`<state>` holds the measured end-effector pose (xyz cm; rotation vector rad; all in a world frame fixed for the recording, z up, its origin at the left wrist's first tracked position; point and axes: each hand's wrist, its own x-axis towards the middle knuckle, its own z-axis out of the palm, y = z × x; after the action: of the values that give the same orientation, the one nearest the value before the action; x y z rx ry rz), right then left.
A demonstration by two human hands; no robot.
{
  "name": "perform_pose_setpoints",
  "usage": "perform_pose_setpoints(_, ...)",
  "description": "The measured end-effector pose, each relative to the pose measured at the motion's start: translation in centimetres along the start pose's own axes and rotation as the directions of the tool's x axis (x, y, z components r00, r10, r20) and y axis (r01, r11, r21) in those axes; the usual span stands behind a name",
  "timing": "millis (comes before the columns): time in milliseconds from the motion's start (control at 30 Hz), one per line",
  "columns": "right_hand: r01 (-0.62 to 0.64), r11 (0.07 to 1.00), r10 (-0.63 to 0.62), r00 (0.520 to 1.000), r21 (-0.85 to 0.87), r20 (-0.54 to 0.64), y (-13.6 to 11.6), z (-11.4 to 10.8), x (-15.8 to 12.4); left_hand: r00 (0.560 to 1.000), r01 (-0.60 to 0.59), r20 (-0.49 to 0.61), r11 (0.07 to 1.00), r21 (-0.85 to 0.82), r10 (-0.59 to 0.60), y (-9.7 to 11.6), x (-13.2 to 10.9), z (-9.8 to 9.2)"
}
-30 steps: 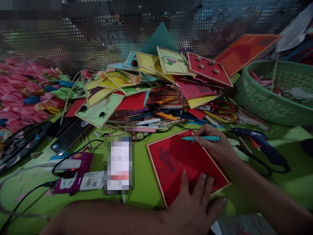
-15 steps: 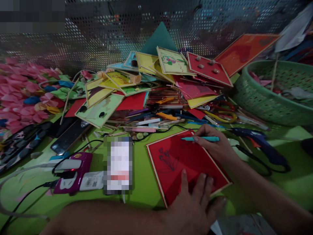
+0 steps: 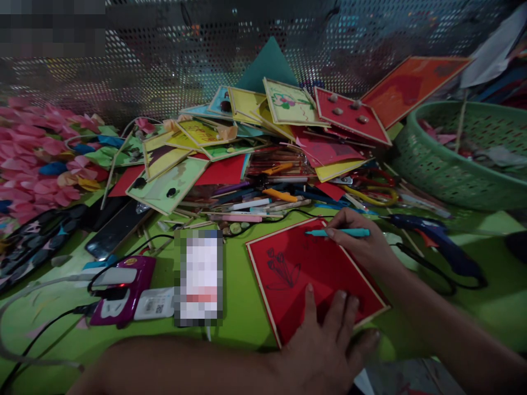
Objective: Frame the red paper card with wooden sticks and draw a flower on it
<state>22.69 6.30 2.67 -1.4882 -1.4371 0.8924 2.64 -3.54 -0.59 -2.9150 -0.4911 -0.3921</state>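
Observation:
A red card [image 3: 263, 291] with a pale stick border lies on the green table. Dark flower lines are drawn on its left part. My right hand [image 3: 356, 238] pinches a teal pen [image 3: 346, 233] over the card's top right edge, the tip pointing left near the upper part of the card. Faint marks show just below the pen; whether the tip touches the card I cannot tell. My left hand [image 3: 325, 340] rests with spread fingers on the card's lower part.
Behind the card are heaped framed cards [image 3: 288, 104], pens and scissors [image 3: 374, 195]. A blue glue gun [image 3: 448, 241] and green basket [image 3: 461, 170] stand right. To the left are a phone [image 3: 201, 280], a purple power socket [image 3: 140, 274], cables and pink paper flowers [image 3: 37, 148].

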Motion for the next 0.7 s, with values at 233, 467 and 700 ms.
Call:
perform_pose_setpoints(233,-0.037,0.997,0.036,0.999,0.063,0.01,0.29,-0.27,-0.65,1.0,0.021,-0.015,1.0,-0.003,-0.021,-0.12,0.03,-0.32)
perform_pose_setpoints(467,-0.055,0.996,0.052,0.998,0.071,0.046,-0.21,-0.21,-0.85,1.0,0.028,-0.001,0.999,-0.014,-0.028,0.09,-0.02,-0.38)
perform_pose_setpoints(700,-0.067,0.996,0.066,0.997,0.053,0.035,-0.62,-0.06,-0.84,0.999,0.008,0.045,1.0,-0.029,-0.006,0.31,-0.08,-0.13)
